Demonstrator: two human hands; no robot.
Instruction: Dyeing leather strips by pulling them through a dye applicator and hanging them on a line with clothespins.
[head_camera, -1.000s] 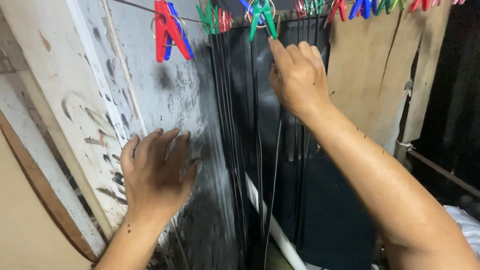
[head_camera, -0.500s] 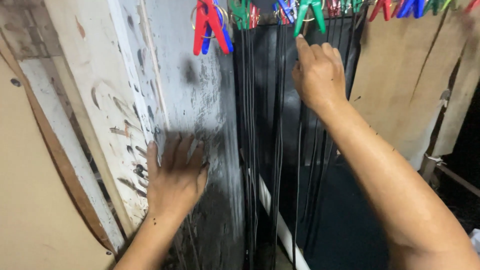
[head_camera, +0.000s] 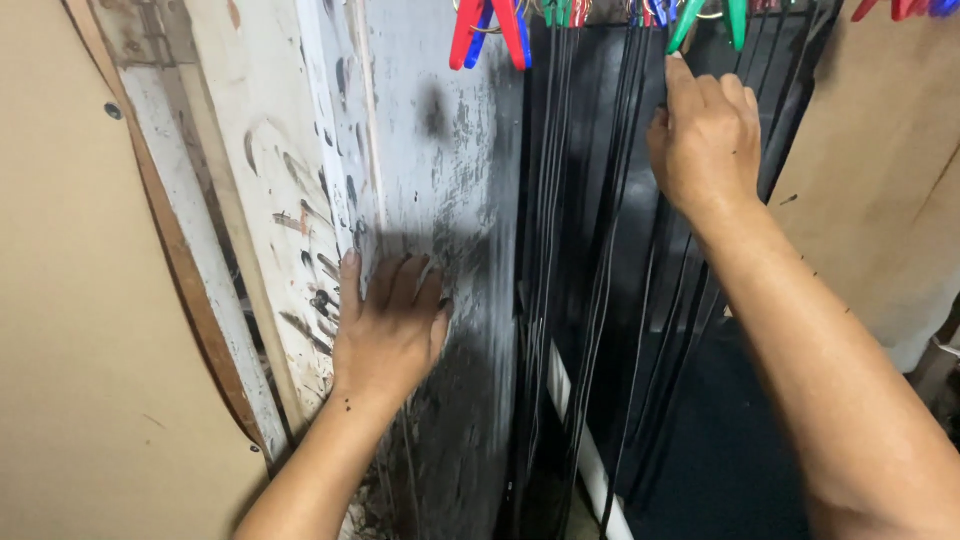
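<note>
- Your left hand (head_camera: 390, 325) is pressing flat, fingers spread, against the smeared board (head_camera: 440, 200).
- Your right hand (head_camera: 705, 140) is pinching the black strips (head_camera: 590, 250), which are hanging vertically from pegs (head_camera: 490, 30) above.

Thin black strips (head_camera: 600, 260) hang straight down, clipped at the top by coloured clothespins (head_camera: 490, 30).

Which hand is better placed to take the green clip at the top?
The right hand. Its fingertips already reach the green clip above the black strips, while the left hand lies flat on the stained board, far lower.
</note>
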